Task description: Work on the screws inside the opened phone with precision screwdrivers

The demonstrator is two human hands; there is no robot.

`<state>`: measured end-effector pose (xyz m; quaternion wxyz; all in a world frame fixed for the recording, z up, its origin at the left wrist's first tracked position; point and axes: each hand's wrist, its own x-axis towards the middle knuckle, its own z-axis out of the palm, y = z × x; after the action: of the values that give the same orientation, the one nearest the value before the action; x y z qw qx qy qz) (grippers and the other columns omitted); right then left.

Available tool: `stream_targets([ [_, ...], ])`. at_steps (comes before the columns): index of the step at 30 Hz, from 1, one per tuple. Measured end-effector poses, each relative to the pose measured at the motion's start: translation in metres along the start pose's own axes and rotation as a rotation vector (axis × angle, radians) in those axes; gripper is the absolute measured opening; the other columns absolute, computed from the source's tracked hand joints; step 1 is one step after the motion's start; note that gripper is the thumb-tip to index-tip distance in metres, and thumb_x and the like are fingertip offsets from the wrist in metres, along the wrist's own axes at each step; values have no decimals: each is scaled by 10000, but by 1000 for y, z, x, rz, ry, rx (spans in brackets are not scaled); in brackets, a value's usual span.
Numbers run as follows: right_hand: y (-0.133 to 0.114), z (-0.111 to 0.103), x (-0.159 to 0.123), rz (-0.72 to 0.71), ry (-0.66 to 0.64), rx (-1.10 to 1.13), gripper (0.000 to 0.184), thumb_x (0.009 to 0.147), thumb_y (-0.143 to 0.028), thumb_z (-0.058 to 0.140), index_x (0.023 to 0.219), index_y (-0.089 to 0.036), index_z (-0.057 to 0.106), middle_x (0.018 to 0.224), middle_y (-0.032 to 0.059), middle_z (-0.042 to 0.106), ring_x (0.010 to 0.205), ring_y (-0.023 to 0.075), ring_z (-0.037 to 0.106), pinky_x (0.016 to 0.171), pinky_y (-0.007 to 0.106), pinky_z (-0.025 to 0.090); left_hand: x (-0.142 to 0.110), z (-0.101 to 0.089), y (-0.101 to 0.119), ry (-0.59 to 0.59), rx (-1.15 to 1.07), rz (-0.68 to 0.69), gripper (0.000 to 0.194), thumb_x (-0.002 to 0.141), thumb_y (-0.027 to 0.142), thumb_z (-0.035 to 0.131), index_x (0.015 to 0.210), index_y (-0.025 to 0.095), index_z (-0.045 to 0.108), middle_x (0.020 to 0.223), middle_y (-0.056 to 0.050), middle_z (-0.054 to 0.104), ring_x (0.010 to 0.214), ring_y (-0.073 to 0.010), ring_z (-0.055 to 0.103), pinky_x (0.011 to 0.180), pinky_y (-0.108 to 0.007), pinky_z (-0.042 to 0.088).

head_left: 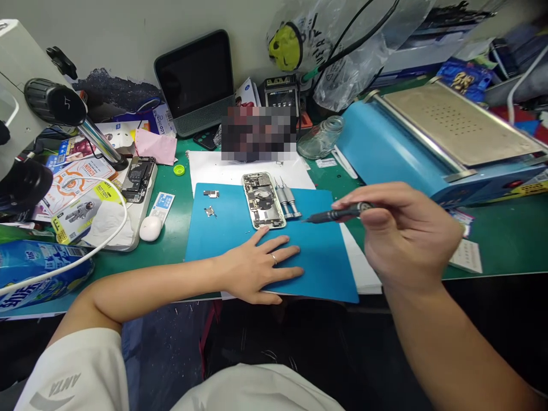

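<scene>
My left hand (261, 268) lies flat on a blue mat (222, 240) with its fingers spread. Its thumb reaches the lower edge of an opened phone housing (263, 200), whose inner parts show. In my right hand (406, 228) is a dark precision screwdriver (338, 214), held in the fingers above the mat, its thin tip pointing left. Two grey screwdrivers (287, 197) lie side by side just right of the phone. Small metal parts, a bracket (211, 194) and a thin plate (210, 212), rest on the mat's left side.
At right stands a blue machine (385, 142) with a perforated metal plate. A glass jar (321, 137) lies by it. On the left are a microscope arm (98, 137), another opened phone (137, 178) and a white earbud case (150, 228). A dark-screened display (194, 80) stands behind.
</scene>
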<state>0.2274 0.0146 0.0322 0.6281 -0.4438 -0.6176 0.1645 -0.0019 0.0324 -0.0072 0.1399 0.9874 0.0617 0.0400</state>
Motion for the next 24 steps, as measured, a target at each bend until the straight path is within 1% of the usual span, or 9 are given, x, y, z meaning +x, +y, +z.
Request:
stream_targets([
  [1, 3, -5, -5, 36, 14, -2, 188, 896, -433, 753, 921, -248, 760, 853, 46, 706, 736, 207, 697, 533, 328, 588, 0, -1, 0, -8, 0, -1, 658, 980, 574, 544, 1503, 174, 530, 1623, -210, 384, 1503, -455, 327, 1208, -705, 176],
  [4, 12, -14, -19, 145, -7, -78, 205, 884, -440, 766, 909, -237, 751, 866, 39, 732, 722, 195, 712, 561, 323, 618, 0, -1, 0, -22, 1, -4, 655, 984, 569, 537, 1508, 177, 524, 1631, -208, 375, 1510, -457, 319, 1212, -703, 170],
  [8, 22, -14, -30, 216, 17, -197, 139, 925, -422, 719, 977, -294, 734, 907, 33, 767, 794, 243, 752, 669, 401, 654, 0, 1, -2, -5, -5, 4, 670, 974, 579, 549, 1503, 168, 532, 1622, -213, 385, 1513, -452, 324, 1241, -626, 196],
  [11, 30, -14, -33, 165, 67, -220, 154, 968, -381, 660, 1109, -333, 702, 936, 48, 768, 862, 288, 767, 724, 464, 661, 0, 2, -3, 3, -10, 19, 685, 964, 579, 566, 1498, 150, 537, 1610, -231, 390, 1508, -455, 336, 1247, -581, 227],
  [13, 37, -17, -35, 88, 50, -301, 192, 988, -355, 627, 1169, -350, 690, 969, 45, 772, 903, 299, 771, 772, 494, 665, 0, 3, -3, 7, -10, 23, 685, 963, 574, 572, 1495, 144, 538, 1607, -238, 390, 1507, -461, 336, 1240, -581, 246],
  [15, 41, -20, -38, 23, -31, -405, 284, 967, -327, 664, 1250, -348, 667, 1028, 36, 780, 922, 291, 777, 795, 489, 674, 1, 4, -2, 10, -7, 21, 686, 962, 572, 573, 1496, 144, 537, 1607, -239, 390, 1507, -466, 334, 1231, -582, 266],
  [18, 40, -20, -43, -13, -181, -491, 555, 910, -258, 740, 1427, -320, 547, 1124, 45, 779, 909, 264, 787, 786, 447, 690, 2, 4, -1, 9, 3, 27, 687, 968, 568, 560, 1497, 131, 528, 1606, -248, 388, 1509, -458, 336, 1225, -576, 285],
  [20, 32, -14, -43, -34, -224, -465, 620, 902, -211, 745, 1461, -320, 500, 1141, 47, 775, 911, 246, 790, 804, 426, 692, 3, 3, -2, 3, 16, 63, 671, 986, 543, 537, 1490, 101, 524, 1604, -255, 391, 1513, -430, 343, 1229, -551, 296],
  [24, 15, 12, -37, -51, -259, -210, 604, 909, -158, 721, 1430, -329, 469, 1119, 28, 753, 965, 210, 778, 826, 375, 693, 5, 2, -4, 8, 21, 149, 619, 999, 479, 518, 1438, 45, 555, 1575, -258, 436, 1487, -387, 396, 1236, -495, 311],
])
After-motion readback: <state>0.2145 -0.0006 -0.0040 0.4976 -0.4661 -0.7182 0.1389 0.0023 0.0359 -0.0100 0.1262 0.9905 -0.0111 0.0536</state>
